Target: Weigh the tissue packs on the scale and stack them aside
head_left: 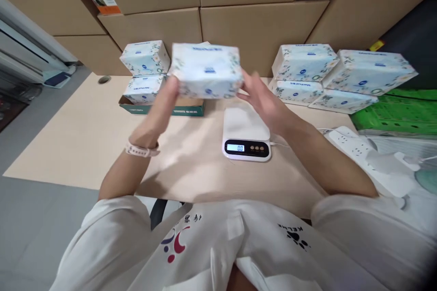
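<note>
A white tissue pack point(205, 70) with a floral print hangs in the air above the table, blurred by motion. My left hand point(163, 102) grips its left end from below. My right hand point(261, 95) is at its right end, fingers spread and touching the pack's edge. Below and to the right sits a white digital scale point(246, 135) with nothing on its plate; its display reads 0.0.
Two tissue packs point(145, 59) are stacked in a shallow green tray point(191, 110) at the back left. Several more packs point(341, 77) lie piled at the back right. Cardboard boxes point(259, 27) wall the rear. A white power strip point(355, 148) and green crate point(399, 111) lie on the right.
</note>
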`<state>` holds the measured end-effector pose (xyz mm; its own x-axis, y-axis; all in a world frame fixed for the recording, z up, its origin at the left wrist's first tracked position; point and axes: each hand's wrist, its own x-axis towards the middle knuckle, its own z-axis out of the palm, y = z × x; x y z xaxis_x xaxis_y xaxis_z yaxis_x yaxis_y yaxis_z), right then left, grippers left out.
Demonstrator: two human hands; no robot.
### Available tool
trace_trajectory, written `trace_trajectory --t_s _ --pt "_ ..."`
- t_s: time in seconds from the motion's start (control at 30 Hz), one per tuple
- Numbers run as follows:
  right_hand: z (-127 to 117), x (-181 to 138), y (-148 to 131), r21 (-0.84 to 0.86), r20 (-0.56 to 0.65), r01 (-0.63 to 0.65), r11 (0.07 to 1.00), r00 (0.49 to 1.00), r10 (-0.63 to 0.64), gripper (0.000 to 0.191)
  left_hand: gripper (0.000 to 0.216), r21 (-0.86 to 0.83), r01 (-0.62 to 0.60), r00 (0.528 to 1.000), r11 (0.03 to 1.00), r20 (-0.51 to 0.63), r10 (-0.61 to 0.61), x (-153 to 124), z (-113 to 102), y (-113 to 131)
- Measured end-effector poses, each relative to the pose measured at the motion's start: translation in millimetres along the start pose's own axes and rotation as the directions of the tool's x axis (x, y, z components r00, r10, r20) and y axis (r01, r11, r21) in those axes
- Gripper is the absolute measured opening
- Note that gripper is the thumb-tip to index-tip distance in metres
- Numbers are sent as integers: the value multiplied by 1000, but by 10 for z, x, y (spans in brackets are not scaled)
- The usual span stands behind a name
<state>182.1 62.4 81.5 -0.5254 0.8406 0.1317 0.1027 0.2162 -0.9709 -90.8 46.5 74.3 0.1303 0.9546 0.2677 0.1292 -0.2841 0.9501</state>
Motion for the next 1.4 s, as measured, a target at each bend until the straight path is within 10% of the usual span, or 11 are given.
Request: trace_trajectory --t_s 0.17,0.33,0.7,1.4 --pt "-350 -894 589 -122 -136 -205 971 973 188 95 87 19 -33 976 999 216 28 -233 738 -375" --pt "-442 -1129 922 -80 -191 -239 968 956 221 80 92 -78 58 958 995 286 -33 -360 1025 -672" --pt "-448 -1261 1338 61 -548 -46 997 834 72 70 87 -25 193 977 981 100 -190 -532 829 -981" --pt "-461 -1311 1326 -21 -548 -83 996 835 58 73 85 -75 212 975 974 79 -206 -557 806 -1023"
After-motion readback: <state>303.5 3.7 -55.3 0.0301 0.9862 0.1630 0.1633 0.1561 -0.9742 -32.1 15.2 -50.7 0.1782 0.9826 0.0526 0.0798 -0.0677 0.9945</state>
